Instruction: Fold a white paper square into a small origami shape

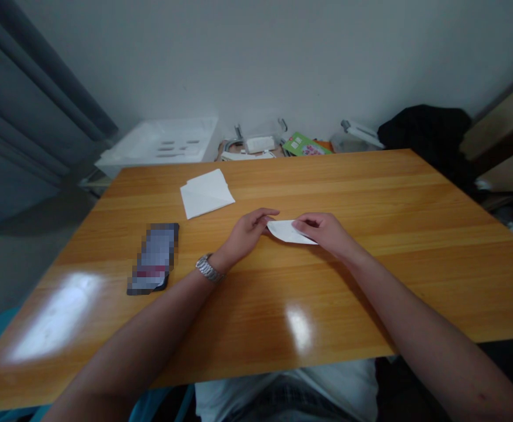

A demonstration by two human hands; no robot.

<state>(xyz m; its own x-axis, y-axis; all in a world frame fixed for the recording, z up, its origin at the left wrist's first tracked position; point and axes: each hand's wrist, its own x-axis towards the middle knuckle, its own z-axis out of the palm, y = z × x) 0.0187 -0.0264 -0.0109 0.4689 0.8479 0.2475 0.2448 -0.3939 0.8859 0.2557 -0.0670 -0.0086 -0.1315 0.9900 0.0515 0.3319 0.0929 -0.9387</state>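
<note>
A small piece of white paper (285, 230), long and narrow as seen from here, is held between my two hands just above the table. My left hand (248, 231), with a metal watch (209, 268) on its wrist, pinches the paper's left end. The thumb and fingers of my right hand (322, 230) close on its right part. Beyond my left hand, several white sheets (207, 194) lie stacked a little unevenly on the wooden table (370, 199).
A phone (154, 258) with a blurred-out screen lies on the table at left. Behind the far edge are a white tray (164, 140), a green booklet (304, 145), and a clear box with cables. Dark cloth (426, 132) is heaped at back right.
</note>
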